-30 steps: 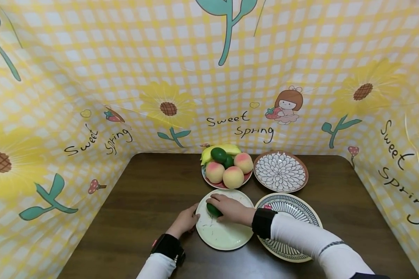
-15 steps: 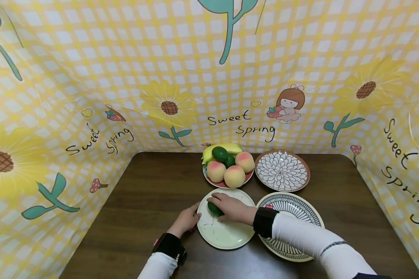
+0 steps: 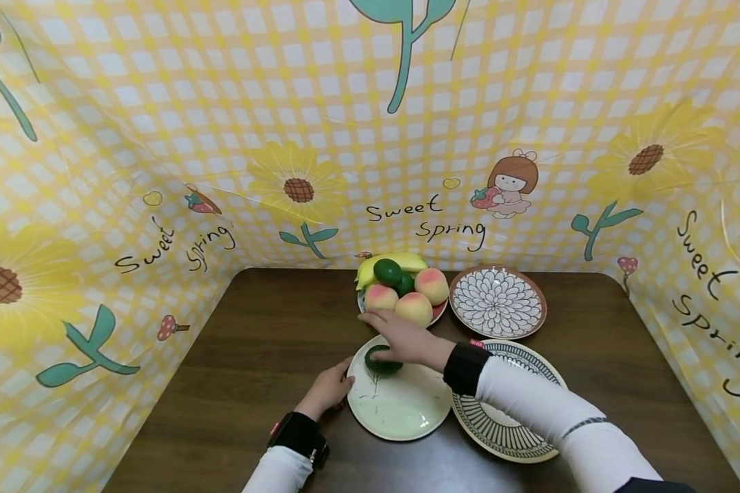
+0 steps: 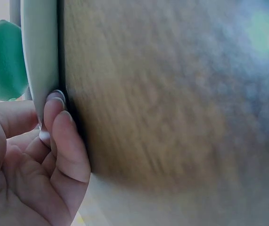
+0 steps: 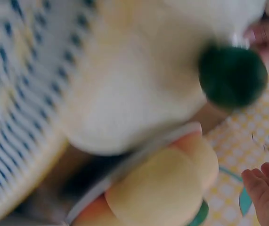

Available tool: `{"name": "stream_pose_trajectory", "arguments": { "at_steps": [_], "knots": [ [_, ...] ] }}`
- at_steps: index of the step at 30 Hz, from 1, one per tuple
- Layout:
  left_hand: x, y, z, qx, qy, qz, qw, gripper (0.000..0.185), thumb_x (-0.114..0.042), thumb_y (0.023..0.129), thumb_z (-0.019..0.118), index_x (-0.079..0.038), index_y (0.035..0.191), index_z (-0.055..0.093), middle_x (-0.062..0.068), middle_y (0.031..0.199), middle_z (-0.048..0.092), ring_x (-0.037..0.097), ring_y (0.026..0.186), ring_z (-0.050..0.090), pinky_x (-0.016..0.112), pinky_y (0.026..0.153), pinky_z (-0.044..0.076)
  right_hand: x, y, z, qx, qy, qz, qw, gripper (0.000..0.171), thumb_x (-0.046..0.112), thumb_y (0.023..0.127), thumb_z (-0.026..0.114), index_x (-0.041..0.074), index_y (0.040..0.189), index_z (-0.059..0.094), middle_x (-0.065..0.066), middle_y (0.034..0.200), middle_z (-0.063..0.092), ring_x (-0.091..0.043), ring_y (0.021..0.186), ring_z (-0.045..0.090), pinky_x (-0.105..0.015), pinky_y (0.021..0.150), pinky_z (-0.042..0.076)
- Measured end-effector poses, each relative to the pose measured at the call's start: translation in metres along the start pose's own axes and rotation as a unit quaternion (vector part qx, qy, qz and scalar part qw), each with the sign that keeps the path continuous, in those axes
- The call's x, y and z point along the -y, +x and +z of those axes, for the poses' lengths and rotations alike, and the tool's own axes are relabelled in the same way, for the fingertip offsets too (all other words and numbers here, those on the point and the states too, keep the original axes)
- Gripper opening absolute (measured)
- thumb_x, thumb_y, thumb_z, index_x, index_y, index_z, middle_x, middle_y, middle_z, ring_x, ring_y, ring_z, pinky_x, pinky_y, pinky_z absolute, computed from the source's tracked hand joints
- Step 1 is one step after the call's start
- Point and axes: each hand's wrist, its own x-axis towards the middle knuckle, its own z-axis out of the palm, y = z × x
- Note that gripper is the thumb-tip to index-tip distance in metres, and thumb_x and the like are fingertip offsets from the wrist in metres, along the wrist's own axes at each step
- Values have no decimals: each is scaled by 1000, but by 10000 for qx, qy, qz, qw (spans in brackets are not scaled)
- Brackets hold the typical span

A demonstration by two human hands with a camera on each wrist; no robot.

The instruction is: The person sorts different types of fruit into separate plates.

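Note:
A dark green fruit (image 3: 382, 361) lies at the far side of a pale green plate (image 3: 401, 411); the right wrist view shows the fruit (image 5: 231, 75) alone on that plate (image 5: 139, 94). My right hand (image 3: 401, 335) hovers just above and behind it, fingers stretched out and holding nothing, the fingertips (image 5: 266, 188) near the peaches (image 3: 414, 308). My left hand (image 3: 329, 387) pinches the plate's left rim (image 4: 40, 70), fingers curled against its edge and thumb on the upper side.
Behind stands a red plate (image 3: 438, 315) piled with peaches, green fruits (image 3: 387, 272) and a banana (image 3: 401, 261). A flower-patterned plate (image 3: 497, 302) sits at back right, a blue-striped plate (image 3: 506, 424) at front right. Yellow checked sheets wall three sides.
My right hand has let go of the green fruit and lifted away toward the fruit plate. The fruit stays on the pale plate. The left hand has not moved.

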Motion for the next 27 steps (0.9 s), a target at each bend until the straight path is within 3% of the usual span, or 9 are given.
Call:
{"name": "stream_pose_trajectory", "arguments": {
  "at_steps": [7, 13, 19, 27],
  "knots": [
    [-1, 0, 0, 25, 18, -97, 9999, 49, -10, 103, 54, -1, 151, 47, 4, 65, 53, 14, 50, 50, 27, 50, 46, -19, 32, -42, -711, -133, 345, 9968, 72, 24, 94, 75, 0, 153, 42, -26, 155, 44, -41, 145, 44, -49, 114, 46],
    [0, -2, 1, -47, 8, -57, 10000, 49, -9, 102, 54, 0, 150, 48, 4, 65, 52, 14, 50, 49, 28, 49, 45, -43, 52, -62, -765, -125, 855, 9933, 72, 25, 96, 73, 3, 156, 39, -27, 160, 37, -42, 151, 36, -49, 120, 40],
    [0, -2, 1, 0, -34, -100, 9999, 50, -10, 103, 53, -1, 152, 46, 5, 68, 54, 15, 52, 50, 28, 50, 46, -60, 60, -60, -537, -256, 1205, 9909, 74, 24, 95, 74, 5, 157, 38, -26, 163, 33, -43, 153, 32, -51, 119, 40],
    [-2, -3, 0, -22, 81, -64, 9999, 50, -10, 104, 53, 0, 152, 45, 5, 69, 54, 15, 53, 50, 29, 52, 45, -69, 67, -41, -25, 11, 1758, 9844, 73, 27, 99, 69, 16, 162, 33, -24, 169, 21, -43, 156, 24, -52, 117, 43]
  ]
}}
